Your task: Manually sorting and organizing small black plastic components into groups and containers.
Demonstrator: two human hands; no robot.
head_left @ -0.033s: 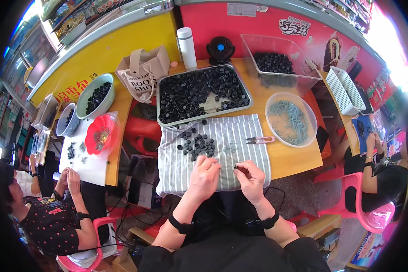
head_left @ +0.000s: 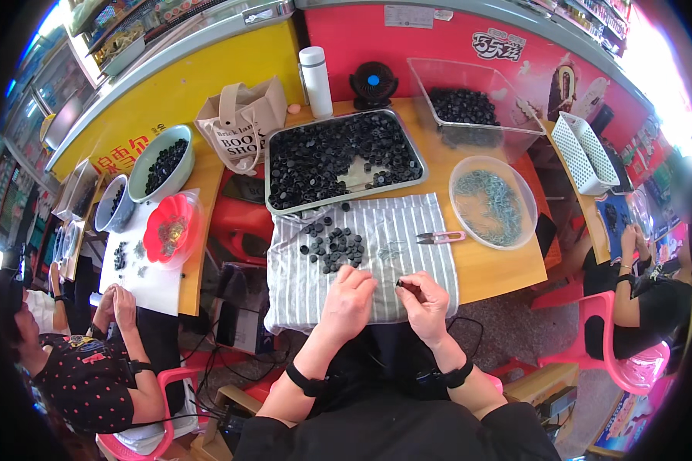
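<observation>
Over the near edge of a grey-and-white striped cloth [head_left: 300, 296], my right hand [head_left: 427, 306] pinches a small black round piece [head_left: 400, 284] between thumb and fingertips. Close by on its left, my left hand [head_left: 347, 301] has thumb and fingers pressed together; whatever they hold is too small or hidden to name. Just beyond the left hand, a loose group of black round caps [head_left: 338, 249] lies on the cloth. To their right is a small heap of thin wire-like pieces [head_left: 390, 251], then thread snips [head_left: 440, 237] with pinkish handles.
Behind the cloth stands a metal tray [head_left: 284, 206] of black caps. A round tub [head_left: 532, 223] of thin wire pieces sits right; a clear bin [head_left: 507, 134] of black pieces is behind it. A fan [head_left: 374, 83], white bottle [head_left: 316, 81] and tote bag [head_left: 246, 123] line the back. People work either side.
My left hand has shifted very slightly to the right, toward the right hand. Everything else looks the same.
</observation>
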